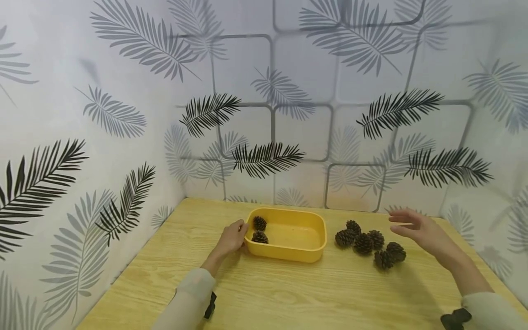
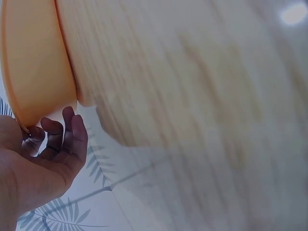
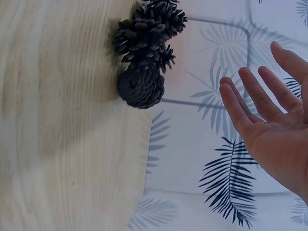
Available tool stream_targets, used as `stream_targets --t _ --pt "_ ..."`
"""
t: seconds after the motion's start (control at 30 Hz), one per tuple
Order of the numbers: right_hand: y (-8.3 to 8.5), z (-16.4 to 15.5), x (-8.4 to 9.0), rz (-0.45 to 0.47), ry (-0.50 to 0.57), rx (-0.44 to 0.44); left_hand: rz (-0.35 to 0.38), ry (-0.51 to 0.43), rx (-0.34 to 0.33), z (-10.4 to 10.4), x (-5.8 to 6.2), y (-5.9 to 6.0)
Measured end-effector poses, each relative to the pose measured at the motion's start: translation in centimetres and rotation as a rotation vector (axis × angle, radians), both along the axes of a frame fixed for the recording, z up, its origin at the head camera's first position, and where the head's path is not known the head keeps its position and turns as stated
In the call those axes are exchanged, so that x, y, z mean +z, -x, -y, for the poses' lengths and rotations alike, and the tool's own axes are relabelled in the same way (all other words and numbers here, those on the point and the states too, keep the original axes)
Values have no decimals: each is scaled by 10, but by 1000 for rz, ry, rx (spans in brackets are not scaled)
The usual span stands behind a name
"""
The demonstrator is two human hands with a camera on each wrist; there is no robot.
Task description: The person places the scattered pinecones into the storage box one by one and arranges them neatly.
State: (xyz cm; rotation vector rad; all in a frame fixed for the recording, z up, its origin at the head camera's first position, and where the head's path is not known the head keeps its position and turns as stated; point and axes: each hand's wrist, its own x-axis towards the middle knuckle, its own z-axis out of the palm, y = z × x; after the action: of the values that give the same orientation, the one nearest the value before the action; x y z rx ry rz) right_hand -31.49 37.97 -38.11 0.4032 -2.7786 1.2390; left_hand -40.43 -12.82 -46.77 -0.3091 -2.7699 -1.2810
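Observation:
A yellow plastic tub (image 1: 284, 253) stands on the table with two pine cones (image 1: 260, 237) inside, at its left end. My left hand (image 1: 233, 236) pinches the tub's left rim; in the left wrist view, the thumb and index finger of the left hand (image 2: 45, 161) meet at the rim while the other fingers curl loosely outside the wall. Several brown pine cones (image 1: 363, 244) lie in a loose group right of the tub. Above and to the right of them, my right hand (image 1: 416, 228) hovers with fingers extended and nothing in it. The right wrist view shows the cones (image 3: 141, 86) apart from its fingertips.
The wood-grain table (image 1: 268, 293) runs back to a pale wall (image 1: 297, 183) with leaf prints. More leaf-printed wall (image 1: 82, 178) borders the table's left side. A shadow of the right arm falls across the tabletop.

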Motion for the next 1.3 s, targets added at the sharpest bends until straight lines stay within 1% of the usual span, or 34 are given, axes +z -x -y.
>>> stream_targets --t 0.17,0.23,0.4,0.63,0.77,0.9,1.13,1.3 --pt "-3 -9 -11 30 -9 -13 16 -1 6 0 0 0" --pt "-4 -11 -16 39 -12 -16 35 -10 5 0 0 0" --pt "-6 -13 -27 56 18 -6 57 -45 8 0 1 -4" --pt "-8 -11 -37 56 33 3 32 -102 30 -2 2 -9" --pt "-7 -10 -42 86 22 14 18 -146 61 -3 1 -9" --pt "-7 -8 -44 100 15 30 -10 -186 72 -3 1 -7" --pt "-6 -6 -45 107 10 33 -60 -183 57 -2 3 -5" --pt "-5 -4 -46 118 29 49 -64 -172 53 -3 4 -4"
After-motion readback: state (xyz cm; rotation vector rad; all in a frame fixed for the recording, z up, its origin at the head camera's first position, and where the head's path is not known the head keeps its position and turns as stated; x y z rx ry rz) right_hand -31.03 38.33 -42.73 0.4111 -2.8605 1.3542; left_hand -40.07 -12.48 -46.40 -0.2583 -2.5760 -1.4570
